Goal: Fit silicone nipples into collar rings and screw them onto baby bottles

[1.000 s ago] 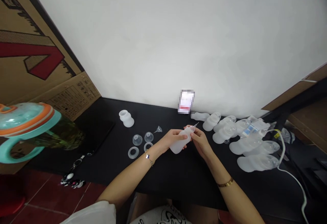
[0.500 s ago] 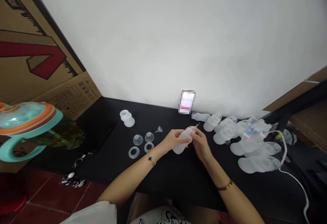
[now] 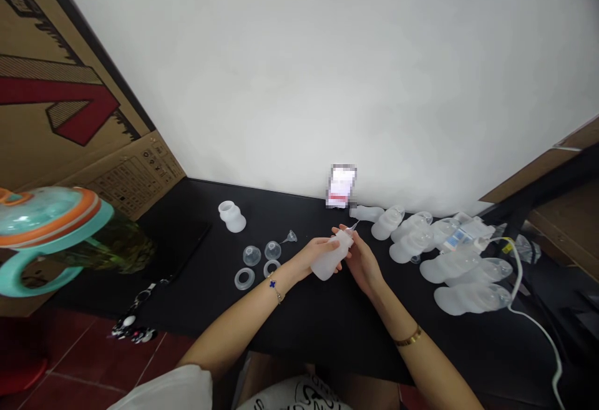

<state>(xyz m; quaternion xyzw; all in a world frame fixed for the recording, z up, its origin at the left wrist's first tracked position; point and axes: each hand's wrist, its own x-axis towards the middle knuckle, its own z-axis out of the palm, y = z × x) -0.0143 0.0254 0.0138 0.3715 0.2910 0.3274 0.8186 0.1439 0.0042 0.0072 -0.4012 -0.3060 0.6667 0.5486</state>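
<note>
My left hand (image 3: 321, 254) is wrapped round a frosted white bottle (image 3: 329, 261), which tilts with its neck up and to the right. At the bottle's neck, my right hand (image 3: 362, 259) has its fingers closed round a small clear piece with a thin tip (image 3: 354, 226). To the left on the black table lie two clear domes (image 3: 251, 256), two translucent rings (image 3: 244, 279) and a small clear spouted piece (image 3: 291, 236). An open white bottle (image 3: 233, 218) stands behind them. Several frosted bottles with clear tops (image 3: 412, 244) lie at the right.
A phone with a blurred screen (image 3: 341, 186) leans on the wall. A teal and orange jug (image 3: 51, 223) and a cardboard box (image 3: 70, 104) are at the left. A white cable (image 3: 538, 319) runs down the right side of the black table (image 3: 299, 316).
The clear piece has come away from the bottle's neck with my right hand, and the neck now shows. The bottle has shifted slightly in my left hand.
</note>
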